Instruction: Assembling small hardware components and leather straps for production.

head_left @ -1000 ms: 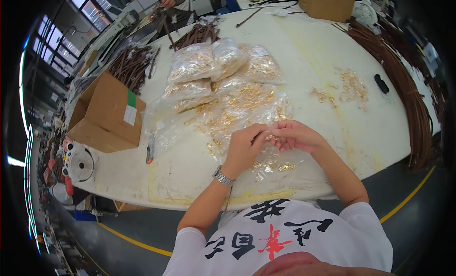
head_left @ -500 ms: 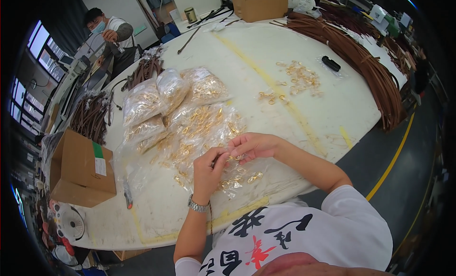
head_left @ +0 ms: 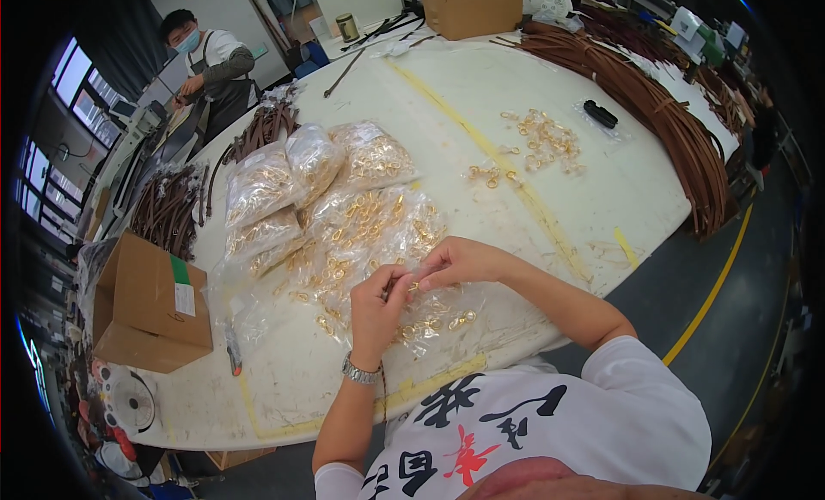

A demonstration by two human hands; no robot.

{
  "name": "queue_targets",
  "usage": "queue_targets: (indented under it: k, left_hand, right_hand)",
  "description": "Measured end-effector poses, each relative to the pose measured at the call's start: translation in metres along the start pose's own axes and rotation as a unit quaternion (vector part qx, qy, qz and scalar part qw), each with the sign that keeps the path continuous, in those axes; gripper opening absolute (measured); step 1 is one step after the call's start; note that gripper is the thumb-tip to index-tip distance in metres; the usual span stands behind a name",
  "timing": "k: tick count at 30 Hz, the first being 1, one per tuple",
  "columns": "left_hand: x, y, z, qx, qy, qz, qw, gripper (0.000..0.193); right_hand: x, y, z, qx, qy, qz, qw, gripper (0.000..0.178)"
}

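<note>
My left hand [head_left: 375, 309], with a metal watch at the wrist, is closed in a pinch on a small gold snap hook [head_left: 413, 286]. Against it, my right hand [head_left: 460, 263] has its thumb and fingers pressed together on the same hook. A thin brown strap [head_left: 384, 388] hangs below my left wrist; its upper end is hidden in the hand. Loose gold snap hooks [head_left: 421, 328] lie on clear plastic under and around my hands. Just beyond them rests an opened clear bag [head_left: 369, 218] with many more hooks.
Filled clear bags [head_left: 262, 184] are piled at the left, behind an open cardboard box [head_left: 155, 306] and a cutter knife [head_left: 233, 349]. More hooks [head_left: 550, 141] lie scattered far right, near brown strap bundles [head_left: 636, 113]. A masked co-worker [head_left: 219, 66] works at the far left.
My right hand has drawn its fingers together into a tighter pinch at the hook. My left hand has barely moved. The co-worker's raised hand has come down.
</note>
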State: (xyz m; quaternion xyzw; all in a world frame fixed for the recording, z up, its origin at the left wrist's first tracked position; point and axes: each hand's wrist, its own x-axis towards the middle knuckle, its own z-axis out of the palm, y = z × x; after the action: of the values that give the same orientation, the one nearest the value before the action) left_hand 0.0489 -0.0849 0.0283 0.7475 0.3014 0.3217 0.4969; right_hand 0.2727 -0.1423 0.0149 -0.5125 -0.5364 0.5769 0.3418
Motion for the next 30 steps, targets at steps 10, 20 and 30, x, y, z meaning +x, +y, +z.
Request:
queue_targets:
  k: [10,20,30]
  left_hand:
    - [-0.006,0.007,-0.012,0.009,-0.040,-0.049,0.998,0.020]
    - [0.003,0.005,-0.004,0.182,0.039,0.110,0.976,0.030]
    - [0.009,-0.004,-0.007,-0.112,0.008,-0.066,0.992,0.013]
  right_hand:
    - [-0.003,0.004,0.009,0.089,-0.024,-0.034,0.995,0.026]
    - [-0.002,-0.012,0.008,0.149,-0.091,0.014,0.985,0.025]
    - [-0.001,-0.010,0.008,0.169,-0.052,0.003,0.984,0.025]
